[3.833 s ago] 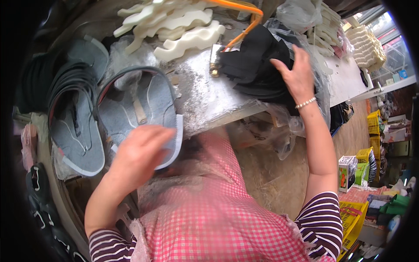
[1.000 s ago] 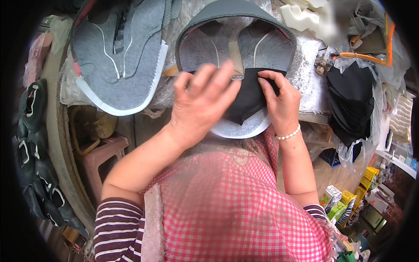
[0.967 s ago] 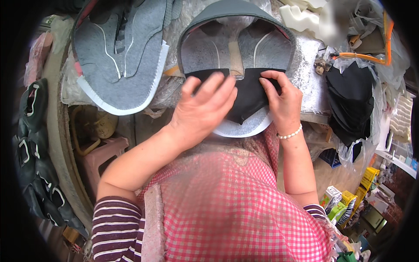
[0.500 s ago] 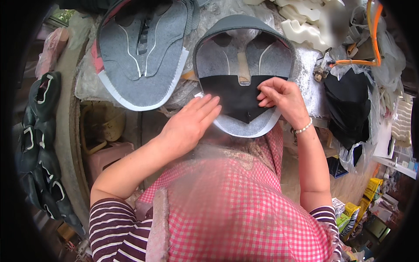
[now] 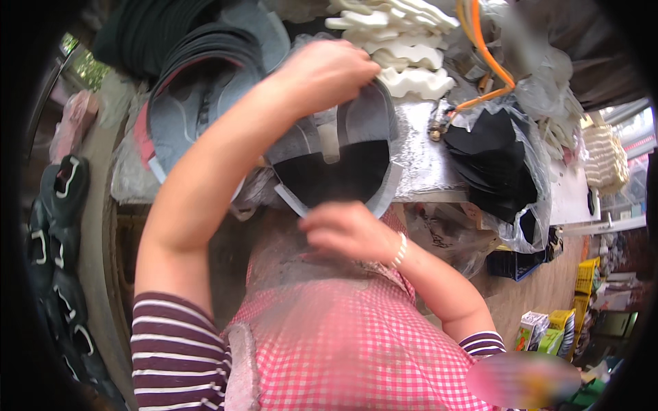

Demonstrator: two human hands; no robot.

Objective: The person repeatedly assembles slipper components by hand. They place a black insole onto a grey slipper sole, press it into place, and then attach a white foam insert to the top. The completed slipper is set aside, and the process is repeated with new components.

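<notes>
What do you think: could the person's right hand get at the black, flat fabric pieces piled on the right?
Probably yes: nothing visible blocks the right hand from the black, flat fabric pieces; the crinkled clear plastic sheeting beside them leaves their tops exposed.

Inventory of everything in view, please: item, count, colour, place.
Upper: 1, grey, table's near edge
Patch: 1, black, on that upper
Stacked uppers: uncounted, grey, table's left
Foam pieces: several, white, table's back
Hose: 1, orange, table's back right
Black pieces: pile, black, table's right
Table: 1, silvery, under these
Shoes: several, dark, far left
Baskets: at least 2, yellow, far right
Far-right clutter: too small to list
Apron: 1, pink-white check, on the person
Bracelet: 1, white, right wrist
Left hand: 1, bare, upper's far edge
Right hand: 1, bare, blurred, upper's near edge
</notes>
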